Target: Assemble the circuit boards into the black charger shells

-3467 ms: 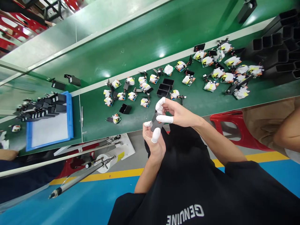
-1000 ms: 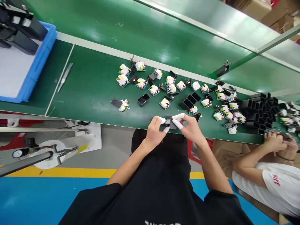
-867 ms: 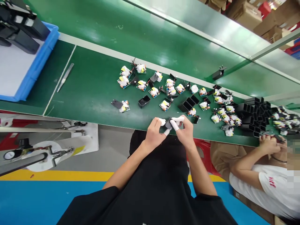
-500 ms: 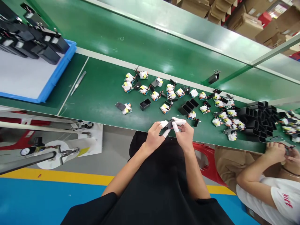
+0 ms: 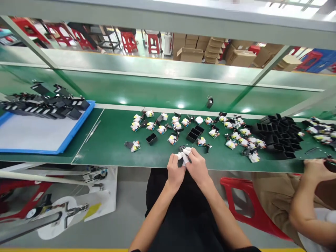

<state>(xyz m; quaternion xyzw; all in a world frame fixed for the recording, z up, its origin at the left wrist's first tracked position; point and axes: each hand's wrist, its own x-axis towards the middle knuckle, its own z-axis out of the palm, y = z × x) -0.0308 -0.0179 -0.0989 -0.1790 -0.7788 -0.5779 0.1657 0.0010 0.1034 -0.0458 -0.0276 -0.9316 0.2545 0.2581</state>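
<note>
My left hand (image 5: 175, 172) and my right hand (image 5: 196, 166) meet at the front edge of the bench, white finger cots on their fingertips. Pinched between them is a small black plastic part (image 5: 181, 148), mostly covered by the fingers. Just beyond lie a circuit board with white and yellow pieces (image 5: 173, 139) and a similar board (image 5: 201, 141) with a black piece wired to it. Open black plastic cases (image 5: 194, 134) stand behind my right hand. A single open case (image 5: 151, 139) is further left, near another board (image 5: 135, 146) with a dark plate attached.
At left, a blue-rimmed tray (image 5: 76, 130) holds many black units. A thin pale tool (image 5: 93, 131) lies beside it. Stacked black cases (image 5: 279, 136) are at right, near a co-worker's hand (image 5: 315, 168). A red stool (image 5: 244, 196) stands below the bench.
The camera view has tilted up and levelled, showing more of the area behind the bench. My hands have drawn closer together, and the black part is now more hidden by my fingers.
</note>
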